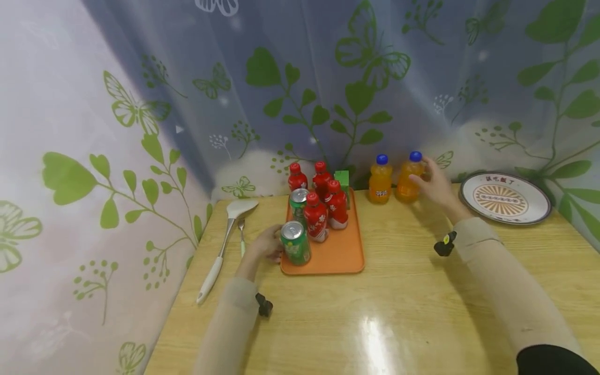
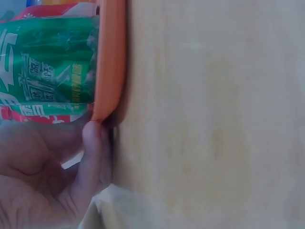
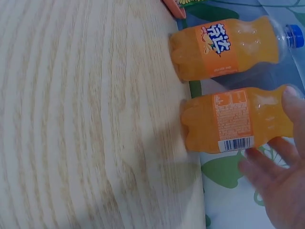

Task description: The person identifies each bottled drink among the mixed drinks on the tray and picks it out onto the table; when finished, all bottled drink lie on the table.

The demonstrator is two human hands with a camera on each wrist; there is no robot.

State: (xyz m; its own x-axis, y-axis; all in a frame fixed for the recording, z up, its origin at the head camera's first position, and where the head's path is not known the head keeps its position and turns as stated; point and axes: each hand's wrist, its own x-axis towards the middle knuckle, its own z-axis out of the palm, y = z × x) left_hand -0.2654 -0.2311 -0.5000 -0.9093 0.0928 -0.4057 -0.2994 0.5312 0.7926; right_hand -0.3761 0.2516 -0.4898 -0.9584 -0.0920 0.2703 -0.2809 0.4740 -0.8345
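Note:
My left hand point(image 1: 268, 244) pinches the near left corner of an orange tray point(image 1: 339, 260); in the left wrist view the thumb point(image 2: 93, 143) lies against its rim. A green drink can point(image 1: 295, 244) stands at that corner, with another green can point(image 1: 298, 200) behind it. Several red bottles point(image 1: 316, 219) and a green carton point(image 1: 342, 179) are on the tray. My right hand point(image 1: 438, 185) is around the upper part of the right orange soda bottle point(image 3: 217, 121), thumb in front, fingers spread loosely behind. The bottle stands upright beside a second orange soda bottle point(image 1: 380, 181).
A white-handled spatula point(image 1: 217, 260) and a fork point(image 1: 241, 234) lie left of the tray. On the right, a decorated white plate point(image 1: 506, 213) leans at the back against the patterned curtain point(image 1: 300, 94). The wooden table point(image 1: 375, 312) extends in front.

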